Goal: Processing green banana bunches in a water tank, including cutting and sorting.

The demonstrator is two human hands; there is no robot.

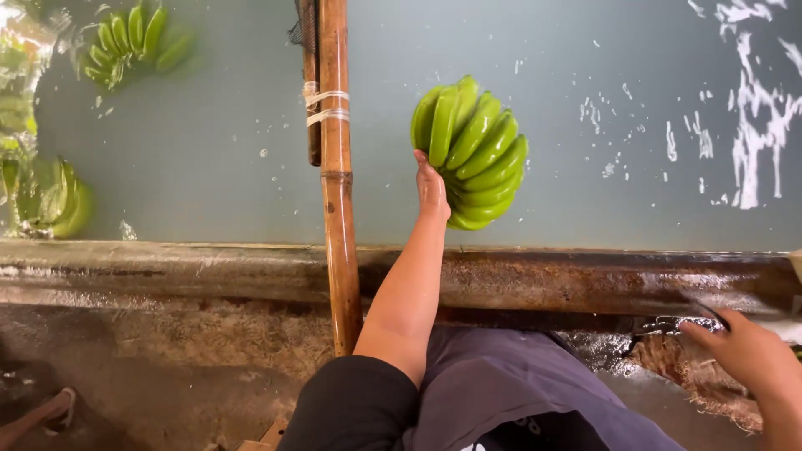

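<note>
Here the left hand (pixel 431 189) reaches out over a tank of murky grey-green water (pixel 209 142) and has its grip closed on a fan-shaped cluster of unripe green bananas (pixel 473 152). The hand clasps the cluster at its lower left side, where the fruits join, and the curved fingers of fruit spread up and to the right. Whether the cluster touches the water or is lifted just above it cannot be told. It lies near the tank's near edge, a little right of the middle.

The right hand (pixel 739 351) is low at the right, on the near side of the long rusty wet metal rim (pixel 585 280) that bounds the tank. Its fingers are curled about a thin dark object that is mostly hidden, so how firmly the grip is closed cannot be told.

A brown bamboo pole (pixel 336 167), bound with pale tape near its upper part, runs from the far side across the water and over the rim, just left of the outstretched forearm. Two more clusters of green bananas float well apart from the hand: one by the far left corner (pixel 134 42), another against the left edge (pixel 54 200). White foam (pixel 756 108) streaks the water toward the far right corner. A sandalled foot (pixel 50 413) shows on the wet floor at lower left.
</note>
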